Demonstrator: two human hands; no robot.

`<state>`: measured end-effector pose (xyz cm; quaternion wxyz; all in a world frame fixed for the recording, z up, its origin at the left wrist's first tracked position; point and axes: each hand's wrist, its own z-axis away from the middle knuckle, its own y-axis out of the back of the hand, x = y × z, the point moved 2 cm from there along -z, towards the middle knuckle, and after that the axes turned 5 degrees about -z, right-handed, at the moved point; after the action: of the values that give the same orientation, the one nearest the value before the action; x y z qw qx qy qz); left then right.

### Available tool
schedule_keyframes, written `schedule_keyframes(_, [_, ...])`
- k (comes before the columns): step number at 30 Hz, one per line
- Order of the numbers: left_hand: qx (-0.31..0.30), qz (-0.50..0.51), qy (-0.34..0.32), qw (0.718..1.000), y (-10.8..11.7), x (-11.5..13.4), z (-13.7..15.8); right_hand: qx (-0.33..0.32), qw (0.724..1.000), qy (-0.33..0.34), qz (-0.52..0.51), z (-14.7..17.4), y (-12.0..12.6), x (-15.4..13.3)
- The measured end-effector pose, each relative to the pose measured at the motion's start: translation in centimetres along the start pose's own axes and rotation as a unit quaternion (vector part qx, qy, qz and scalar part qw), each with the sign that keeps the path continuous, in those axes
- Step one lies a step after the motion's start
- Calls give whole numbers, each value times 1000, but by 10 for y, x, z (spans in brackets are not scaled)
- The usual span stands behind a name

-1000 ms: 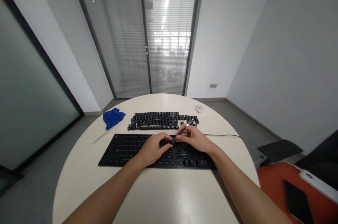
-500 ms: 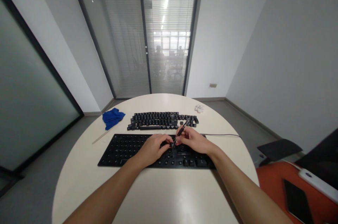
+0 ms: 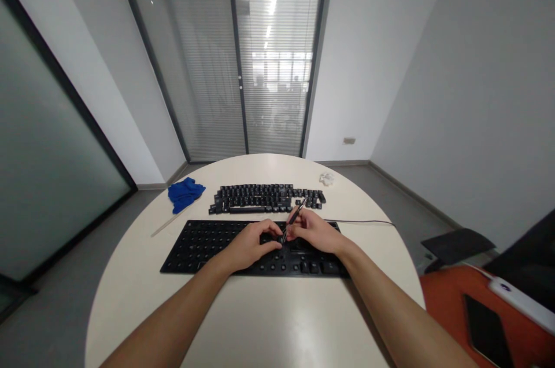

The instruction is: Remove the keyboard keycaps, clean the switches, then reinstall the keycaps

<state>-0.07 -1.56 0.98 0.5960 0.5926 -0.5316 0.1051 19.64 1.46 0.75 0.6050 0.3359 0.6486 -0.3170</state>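
**Pen-like tool worked over a stripped keyboard**

Fingers of the right hand [image 3: 313,232] pinch a slim tool [image 3: 292,220], tip down on the black keyboard [image 3: 203,243]. Left hand [image 3: 249,245], curled, rests there. No lettering legible. Loose keycaps [image 3: 260,197] lie behind on the round white bench [image 3: 269,322]; blinds beyond.

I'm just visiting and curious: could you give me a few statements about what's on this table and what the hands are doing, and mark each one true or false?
1. The right hand holds a thin pen-like tool. True.
2. The keyboard base under the hands has all its keycaps on. False: most keycaps are off, laid out in rows behind it.
3. A blue cloth lies on the table's far left side. True.
4. The left hand rests on the bare table, away from the keyboard. False: it rests on the keyboard base, beside the tool's tip.
5. A crumpled white wad lies on the table's far right side. True.
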Motion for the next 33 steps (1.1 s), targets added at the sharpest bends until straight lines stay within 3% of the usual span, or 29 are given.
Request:
schedule_keyframes(10, [-20,118,21,993,3,-6,0,5,999,-22,-28,0,-3,-3])
schedule_keyframes(18, [19,171,42,984,4,-11,-5,35,999,9,-35,-1,-3,-4])
schedule_keyframes(24, [71,158,46,984,1,-17,-8,63,997,33,-20,-4,-1,-3])
schedule_keyframes(33, [89,126,44,987,-2,-16,-7,51,998,25,-12,-4,0,-1])
